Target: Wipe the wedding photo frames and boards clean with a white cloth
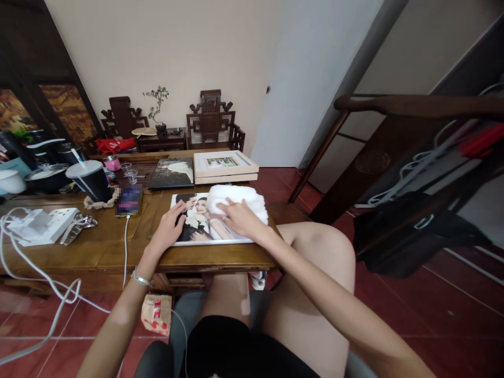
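On the bench (pixel 98 254), the photo (pixel 197 224) was touched by the left hand (pixel 172 224) and the cloth (pixel 237 192) upon it by the right hand (pixel 244 218), fingers of both apart, while lettering on the red bag (pixel 116 145) was unreadable.

A wooden desk (pixel 106 252) is carrying a photo panel (pixel 197 223) lying by the near right corner. A pale boxed frame (pixel 226 165) is resting at the far right corner, and a dark picture panel (pixel 171 174) is lying just beside it. Further left, a phone (pixel 128 201) is lying between the near and far edges, and a white power strip (pixel 62 222) is sitting toward the near edge.
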### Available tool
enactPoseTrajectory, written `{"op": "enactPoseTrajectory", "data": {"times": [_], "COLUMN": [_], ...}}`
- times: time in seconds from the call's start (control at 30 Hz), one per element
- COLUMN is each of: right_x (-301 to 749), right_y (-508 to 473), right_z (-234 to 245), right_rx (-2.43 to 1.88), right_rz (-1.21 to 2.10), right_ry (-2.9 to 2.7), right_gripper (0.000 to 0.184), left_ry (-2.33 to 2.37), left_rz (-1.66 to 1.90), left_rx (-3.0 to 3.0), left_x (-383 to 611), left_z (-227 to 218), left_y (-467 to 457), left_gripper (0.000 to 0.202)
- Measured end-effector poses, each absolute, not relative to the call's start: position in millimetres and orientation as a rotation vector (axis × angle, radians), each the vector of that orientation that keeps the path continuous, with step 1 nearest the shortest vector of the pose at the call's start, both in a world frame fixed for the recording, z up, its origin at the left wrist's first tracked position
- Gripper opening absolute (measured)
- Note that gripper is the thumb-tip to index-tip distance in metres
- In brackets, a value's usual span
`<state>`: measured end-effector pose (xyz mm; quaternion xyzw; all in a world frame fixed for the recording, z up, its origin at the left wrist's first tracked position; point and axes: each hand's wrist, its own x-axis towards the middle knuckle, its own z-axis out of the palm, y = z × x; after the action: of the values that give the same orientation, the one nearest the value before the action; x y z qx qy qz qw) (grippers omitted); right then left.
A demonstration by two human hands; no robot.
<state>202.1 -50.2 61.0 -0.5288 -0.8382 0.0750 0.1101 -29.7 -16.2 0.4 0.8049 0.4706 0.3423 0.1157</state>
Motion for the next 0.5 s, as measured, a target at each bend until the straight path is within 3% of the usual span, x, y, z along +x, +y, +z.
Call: {"op": "enactPoseTrajectory", "data": {"times": [0.2, 0.33, 0.5], "right_x": [156.2, 177.0, 226.1], "right_y": [-49.2, -67.9, -96.0], "right_z": [37.0, 23.9, 24.8], "right_rx": [-1.082, -0.760, -0.989], "right_rz": [0.200, 0.280, 0.304], "right_ry": [-2.654, -2.712, -2.619], "right_gripper": [0.035, 0.037, 0.029], "left_ry": [1.388, 1.398, 1.347], "left_rz": [1.340, 1.334, 1.062], "left_rx": [2.157, 2.146, 2.308], "left_x": [-30.3, -31.5, -29.7], "left_z": [8.7, 3.2, -1.3], "left_y": [-21.9, -18.7, -16.4], "left_gripper": [0.053, 0.058, 0.052]}}
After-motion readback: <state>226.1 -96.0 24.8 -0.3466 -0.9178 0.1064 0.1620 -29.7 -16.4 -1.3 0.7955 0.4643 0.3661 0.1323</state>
